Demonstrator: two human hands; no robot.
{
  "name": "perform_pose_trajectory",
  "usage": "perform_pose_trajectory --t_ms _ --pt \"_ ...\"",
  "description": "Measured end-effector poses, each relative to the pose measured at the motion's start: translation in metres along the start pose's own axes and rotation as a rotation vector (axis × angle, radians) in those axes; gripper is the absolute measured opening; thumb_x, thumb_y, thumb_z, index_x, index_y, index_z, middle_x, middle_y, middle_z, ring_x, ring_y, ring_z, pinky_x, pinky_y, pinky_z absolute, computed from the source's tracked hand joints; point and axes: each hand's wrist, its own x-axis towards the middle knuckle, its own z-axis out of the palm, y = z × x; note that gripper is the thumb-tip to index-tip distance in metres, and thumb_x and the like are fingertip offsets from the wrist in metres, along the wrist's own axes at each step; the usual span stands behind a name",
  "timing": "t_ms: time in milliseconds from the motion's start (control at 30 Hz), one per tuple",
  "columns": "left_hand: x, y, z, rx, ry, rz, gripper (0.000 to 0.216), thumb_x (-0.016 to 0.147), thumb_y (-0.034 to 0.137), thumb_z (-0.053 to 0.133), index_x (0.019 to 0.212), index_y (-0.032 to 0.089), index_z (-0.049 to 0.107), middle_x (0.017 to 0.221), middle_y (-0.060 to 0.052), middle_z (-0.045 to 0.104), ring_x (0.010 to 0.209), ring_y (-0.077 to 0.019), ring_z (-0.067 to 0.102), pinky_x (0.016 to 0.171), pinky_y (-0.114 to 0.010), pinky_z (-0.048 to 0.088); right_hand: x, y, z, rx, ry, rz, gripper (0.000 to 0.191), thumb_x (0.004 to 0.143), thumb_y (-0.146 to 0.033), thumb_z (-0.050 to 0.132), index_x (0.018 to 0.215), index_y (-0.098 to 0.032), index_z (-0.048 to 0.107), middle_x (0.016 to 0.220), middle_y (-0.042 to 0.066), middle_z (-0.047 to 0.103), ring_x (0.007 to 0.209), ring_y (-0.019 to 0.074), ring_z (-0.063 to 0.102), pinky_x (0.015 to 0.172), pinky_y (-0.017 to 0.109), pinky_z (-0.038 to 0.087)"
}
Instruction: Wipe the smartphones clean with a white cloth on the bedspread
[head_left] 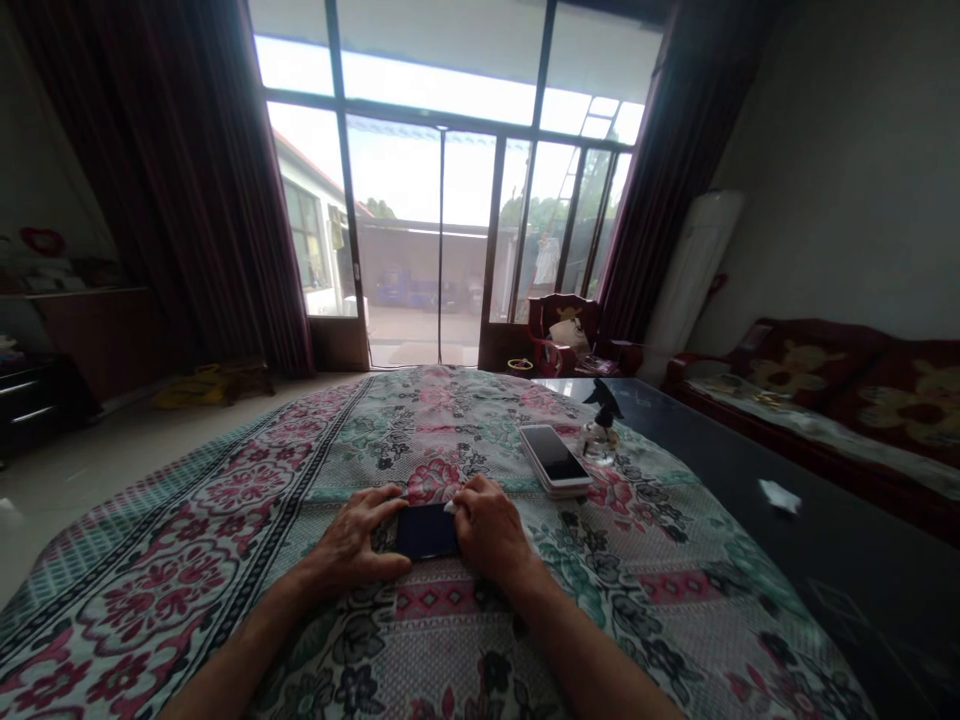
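Observation:
A dark phone lies flat on the flowered tablecloth in front of me. My left hand grips its left end, with the thumb along the near edge and the fingers at the far edge. At the phone's right end, my right hand is closed on a small white wipe, mostly hidden under the fingers. Beyond my right hand rests a white phone, stacked on another pale flat item. Just past it stands a clear spray bottle with a black trigger head.
A dark tabletop shows on the right, with a crumpled white tissue on it. Behind it is a red wooden sofa. A wooden chair stands by the glass doors.

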Motion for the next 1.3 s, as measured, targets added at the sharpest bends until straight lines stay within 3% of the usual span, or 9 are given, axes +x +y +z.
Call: perform_pose_trajectory --t_ms 300,633,1000,1133,1300 --pt "-0.002 0.006 -0.007 -0.04 -0.025 -0.047 0.065 0.06 0.035 0.074 0.121 0.018 0.058 0.137 -0.01 0.049 0.128 -0.0309 0.04 0.108 -0.041 0.033 0.001 0.002 -0.001 -0.064 -0.015 0.021 0.027 0.087 -0.016 0.046 0.102 -0.021 0.067 0.103 0.006 0.06 0.099 0.0172 0.052 0.089 0.025 0.037" --pt "-0.003 0.007 -0.008 -0.083 -0.014 -0.058 0.065 0.058 0.032 0.075 0.119 0.018 0.058 0.137 -0.01 0.049 0.128 -0.0305 0.04 0.108 -0.04 0.033 0.001 -0.001 0.0 -0.079 -0.017 -0.024 0.027 0.088 -0.014 0.044 0.101 -0.021 0.066 0.102 0.006 0.059 0.098 0.0179 0.051 0.09 0.026 0.036" --pt "-0.001 0.002 -0.004 -0.067 0.006 -0.047 0.065 0.056 0.034 0.076 0.118 0.022 0.061 0.135 -0.009 0.051 0.127 -0.0312 0.042 0.107 -0.042 0.034 -0.011 -0.042 0.012 0.034 -0.104 -0.247 0.023 0.085 -0.013 0.046 0.098 -0.021 0.063 0.107 0.005 0.056 0.098 0.0186 0.047 0.09 0.029 0.036" --pt "-0.002 0.0 -0.002 -0.074 0.018 -0.042 0.064 0.056 0.035 0.076 0.117 0.024 0.061 0.134 -0.007 0.052 0.127 -0.0305 0.043 0.107 -0.042 0.035 -0.01 -0.045 0.018 0.085 -0.126 -0.316 0.024 0.082 -0.013 0.05 0.1 -0.022 0.064 0.109 0.004 0.055 0.098 0.0176 0.048 0.09 0.03 0.035" --pt "-0.002 -0.002 -0.003 -0.066 -0.005 -0.046 0.067 0.058 0.039 0.074 0.121 0.021 0.058 0.137 -0.009 0.05 0.129 -0.0311 0.04 0.107 -0.042 0.034 -0.009 -0.026 0.008 0.065 -0.065 -0.196 0.024 0.084 -0.012 0.048 0.091 -0.023 0.068 0.1 0.003 0.059 0.096 0.0162 0.051 0.09 0.026 0.036"
